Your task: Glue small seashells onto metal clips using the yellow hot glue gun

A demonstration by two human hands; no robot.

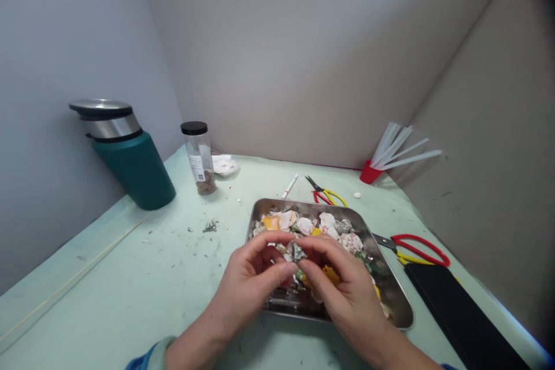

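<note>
A small grey, speckled shell (296, 252) is pinched between the fingertips of both hands. My left hand (255, 274) grips it from the left with thumb and fingers closed. From the other side my right hand (342, 277) holds it the same way. Below the hands lies a metal tray (401, 298) with several shells in it: white and pinkish scallop shells (305, 226), a yellow-orange shell piece (270, 223) and some greenish bits. Parts of the tray and its contents are hidden behind the hands.
Behind the tray are small scissors (327, 192) and a white marker (290, 186). Larger red-and-yellow scissors (416, 248) and a black phone-like slab (459, 318) lie right. A red cup (370, 172) holds glue sticks. Left stand a teal bottle (136, 170) and a jar (199, 159); grey crumbs (211, 225) lie nearby.
</note>
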